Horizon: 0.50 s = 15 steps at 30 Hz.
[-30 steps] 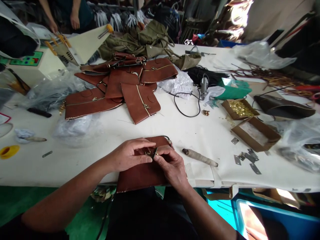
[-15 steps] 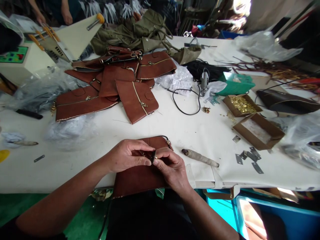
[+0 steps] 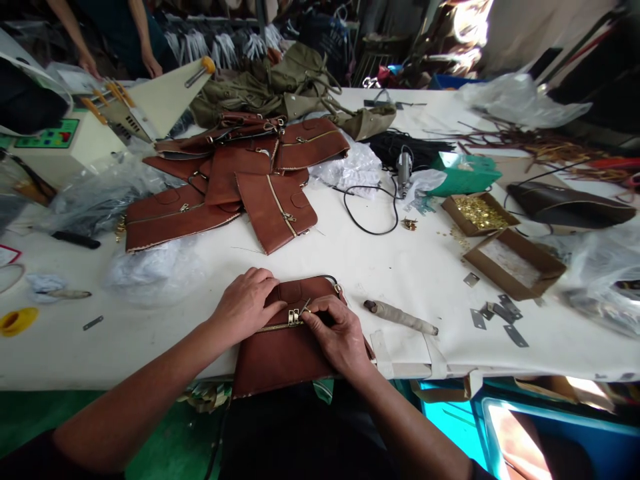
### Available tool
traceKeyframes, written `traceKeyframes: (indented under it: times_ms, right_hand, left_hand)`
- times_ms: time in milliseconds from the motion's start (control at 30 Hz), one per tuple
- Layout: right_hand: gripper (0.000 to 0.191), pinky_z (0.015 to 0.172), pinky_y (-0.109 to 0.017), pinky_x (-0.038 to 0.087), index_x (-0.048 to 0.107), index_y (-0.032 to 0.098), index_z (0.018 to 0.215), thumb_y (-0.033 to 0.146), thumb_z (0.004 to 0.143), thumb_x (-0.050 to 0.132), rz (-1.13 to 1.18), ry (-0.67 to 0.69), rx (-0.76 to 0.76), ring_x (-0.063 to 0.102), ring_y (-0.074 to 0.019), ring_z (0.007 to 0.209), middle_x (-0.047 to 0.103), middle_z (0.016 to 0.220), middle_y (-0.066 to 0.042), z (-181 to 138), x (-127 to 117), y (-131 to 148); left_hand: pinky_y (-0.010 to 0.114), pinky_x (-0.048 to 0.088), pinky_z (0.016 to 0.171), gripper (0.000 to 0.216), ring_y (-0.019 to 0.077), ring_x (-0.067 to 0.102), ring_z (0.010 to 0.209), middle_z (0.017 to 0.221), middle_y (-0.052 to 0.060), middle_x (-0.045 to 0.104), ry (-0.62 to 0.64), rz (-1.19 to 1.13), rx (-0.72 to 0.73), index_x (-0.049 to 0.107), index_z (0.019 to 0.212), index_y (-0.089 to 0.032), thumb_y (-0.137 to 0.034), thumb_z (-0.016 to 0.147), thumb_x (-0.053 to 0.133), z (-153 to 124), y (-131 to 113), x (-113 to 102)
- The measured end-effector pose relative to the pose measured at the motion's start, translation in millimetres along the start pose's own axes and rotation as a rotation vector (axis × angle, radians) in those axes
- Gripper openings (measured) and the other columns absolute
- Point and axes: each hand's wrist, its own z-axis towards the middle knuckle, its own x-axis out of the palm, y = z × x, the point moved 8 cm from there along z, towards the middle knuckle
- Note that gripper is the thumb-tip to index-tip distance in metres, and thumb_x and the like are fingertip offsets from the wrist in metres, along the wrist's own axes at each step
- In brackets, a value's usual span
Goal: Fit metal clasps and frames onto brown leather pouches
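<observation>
A brown leather pouch (image 3: 280, 350) with a brass zipper lies at the near edge of the white table (image 3: 400, 267), partly overhanging it. My left hand (image 3: 245, 303) rests flat on the pouch's upper left part, fingers spread, holding it down. My right hand (image 3: 335, 330) is curled over the pouch's right side, its fingertips pinched at the brass zipper pull (image 3: 296, 317).
A pile of matching brown pouches (image 3: 240, 177) lies further back. A wrapped tool handle (image 3: 400, 317) lies right of my hands, with small metal plates (image 3: 497, 313), cardboard boxes (image 3: 515, 260) of brass parts and plastic bags around. Another person's hands (image 3: 150, 63) are at the far left by a cream machine (image 3: 75, 127).
Both hands pinched a small dark part above the pouch before. The left hand has since let go and flattened onto the pouch, and the zipper now shows between the hands.
</observation>
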Motion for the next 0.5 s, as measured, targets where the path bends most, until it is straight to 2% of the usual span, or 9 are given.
traceKeyframes:
  times_ms: [167, 267, 367, 500]
  right_hand:
    - [0.008, 0.083, -0.034, 0.055, 0.073, 0.024, 0.091, 0.026, 0.097, 0.078, -0.012, 0.012, 0.002, 0.07, -0.0195, 0.086, 0.075, 0.091, -0.002, -1, 1, -1]
    - [0.007, 0.083, -0.033, 0.055, 0.074, 0.025, 0.091, 0.025, 0.097, 0.077, -0.003, 0.028, -0.006, 0.07, -0.0191, 0.086, 0.074, 0.091, -0.001, -1, 2, 0]
    - [0.007, 0.083, -0.033, 0.055, 0.074, 0.025, 0.09, 0.024, 0.097, 0.077, -0.007, 0.027, -0.009, 0.069, -0.0191, 0.085, 0.075, 0.09, -0.001, -1, 1, 0]
    - [0.008, 0.086, -0.034, 0.056, 0.075, 0.025, 0.09, 0.027, 0.097, 0.078, -0.005, 0.055, -0.016, 0.071, -0.0201, 0.087, 0.076, 0.091, -0.001, -1, 3, 0]
  left_hand:
    - [0.044, 0.052, 0.099, 0.029, 0.0324, 0.063, 0.115, 0.113, 0.011, 0.069, 0.001, -0.002, -0.064, 0.068, 0.108, -0.019, -0.038, 0.09, 0.08, 2, 0, -5]
    - [0.041, 0.05, 0.09, 0.028, 0.0308, 0.065, 0.105, 0.105, 0.008, 0.069, 0.016, -0.028, -0.121, 0.063, 0.099, -0.02, -0.035, 0.084, 0.081, 4, 0, -13]
    - [0.036, 0.045, 0.078, 0.026, 0.0265, 0.065, 0.09, 0.095, 0.003, 0.069, 0.126, -0.121, -0.142, 0.062, 0.093, -0.022, -0.038, 0.082, 0.079, 5, 2, -15]
    - [0.032, 0.038, 0.068, 0.024, 0.0225, 0.062, 0.079, 0.08, -0.001, 0.066, 0.339, -0.307, -0.068, 0.059, 0.078, -0.022, -0.042, 0.082, 0.072, 3, 3, -9]
